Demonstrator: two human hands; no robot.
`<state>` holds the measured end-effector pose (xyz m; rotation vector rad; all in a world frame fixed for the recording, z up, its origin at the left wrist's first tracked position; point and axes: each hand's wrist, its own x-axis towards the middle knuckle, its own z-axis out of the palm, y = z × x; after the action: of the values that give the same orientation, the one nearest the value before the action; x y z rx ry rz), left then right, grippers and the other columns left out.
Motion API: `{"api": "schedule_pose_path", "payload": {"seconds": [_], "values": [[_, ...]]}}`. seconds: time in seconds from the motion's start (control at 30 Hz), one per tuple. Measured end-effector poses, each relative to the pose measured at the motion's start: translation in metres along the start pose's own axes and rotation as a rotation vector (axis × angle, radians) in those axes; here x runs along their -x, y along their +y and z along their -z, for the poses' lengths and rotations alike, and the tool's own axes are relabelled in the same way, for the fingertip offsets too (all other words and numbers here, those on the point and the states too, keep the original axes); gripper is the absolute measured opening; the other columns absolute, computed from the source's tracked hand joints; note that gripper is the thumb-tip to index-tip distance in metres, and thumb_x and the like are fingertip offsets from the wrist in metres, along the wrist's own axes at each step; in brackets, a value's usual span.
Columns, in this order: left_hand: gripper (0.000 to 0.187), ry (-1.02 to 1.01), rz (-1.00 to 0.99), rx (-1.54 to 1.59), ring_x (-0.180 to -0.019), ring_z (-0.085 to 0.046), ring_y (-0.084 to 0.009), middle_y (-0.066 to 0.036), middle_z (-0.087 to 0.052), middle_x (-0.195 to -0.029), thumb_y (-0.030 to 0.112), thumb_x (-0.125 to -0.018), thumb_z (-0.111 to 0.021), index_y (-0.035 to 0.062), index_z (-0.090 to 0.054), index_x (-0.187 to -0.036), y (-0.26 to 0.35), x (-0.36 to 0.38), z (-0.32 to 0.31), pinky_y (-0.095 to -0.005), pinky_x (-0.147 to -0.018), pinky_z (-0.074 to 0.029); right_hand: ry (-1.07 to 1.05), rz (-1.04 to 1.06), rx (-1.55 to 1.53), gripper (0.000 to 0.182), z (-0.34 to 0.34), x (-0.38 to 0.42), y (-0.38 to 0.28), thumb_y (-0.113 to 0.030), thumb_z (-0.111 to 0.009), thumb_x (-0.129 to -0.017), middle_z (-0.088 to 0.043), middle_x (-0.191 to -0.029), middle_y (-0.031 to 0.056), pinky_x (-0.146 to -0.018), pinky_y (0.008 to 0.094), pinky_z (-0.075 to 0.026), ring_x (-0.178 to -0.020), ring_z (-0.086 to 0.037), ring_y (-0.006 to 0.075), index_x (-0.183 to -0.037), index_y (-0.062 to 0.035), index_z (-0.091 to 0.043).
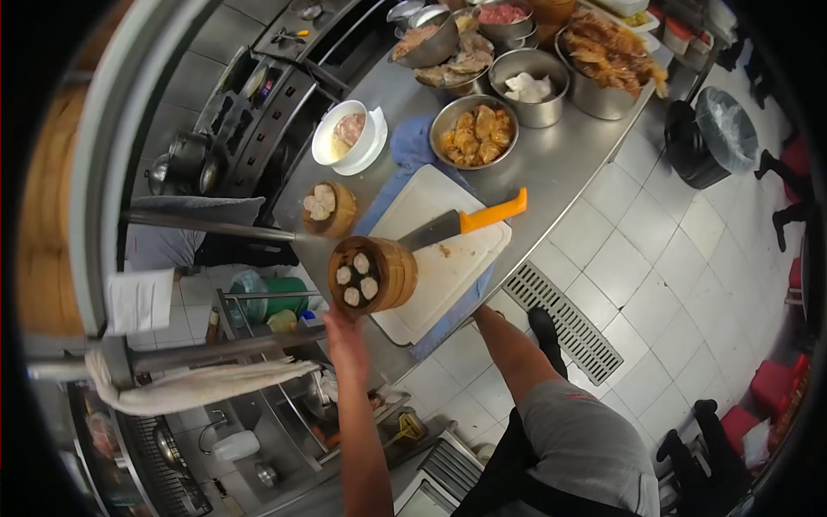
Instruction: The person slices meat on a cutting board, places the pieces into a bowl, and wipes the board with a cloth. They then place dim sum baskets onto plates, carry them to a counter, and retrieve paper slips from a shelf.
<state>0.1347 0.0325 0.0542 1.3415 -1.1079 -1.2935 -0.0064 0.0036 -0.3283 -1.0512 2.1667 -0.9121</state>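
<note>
My left hand point(346, 338) grips the lower edge of a stack of round bamboo steamers point(398, 274); its fingers are partly hidden behind the stack. Several open-topped dumplings point(362, 277) sit in the top steamer on a dark base. My right forearm reaches to the table edge, where the hand is hidden from sight. Beside the stack lies a white cutting board point(465, 258) on a blue cloth point(388, 191). Across the board rests a cleaver-like knife with an orange handle point(495, 212). A smaller bamboo steamer point(343, 211) holding pale meatballs point(320, 202) stands close by.
On the steel table point(560, 164) stand a white bowl of meat point(348, 133), a bowl of brown meat pieces point(475, 131) and several metal pots. A metal rail point(211, 226) runs at left. A black bin point(694, 145) and a floor drain point(564, 320) lie beyond the table edge.
</note>
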Motion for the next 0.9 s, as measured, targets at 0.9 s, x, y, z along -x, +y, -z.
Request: {"api": "schedule_pose_path", "payload": {"seconds": [0.9], "values": [[0.06,-0.32,0.215,0.14,-0.124,-0.053,-0.0248,-0.012,-0.049,-0.137,0.048,-0.101,-0.047,0.0034,-0.038,-0.141,-0.039,-0.043,0.013,-0.0403,-0.098,-0.049,0.102,-0.25,-0.549,0.032,0.155,0.084,0.016,-0.018,-0.063,-0.083,-0.064,-0.079,0.0168,-0.068,0.0443,-0.049,-0.074,-0.061,0.0385,-0.11,-0.0034,-0.054]]}}
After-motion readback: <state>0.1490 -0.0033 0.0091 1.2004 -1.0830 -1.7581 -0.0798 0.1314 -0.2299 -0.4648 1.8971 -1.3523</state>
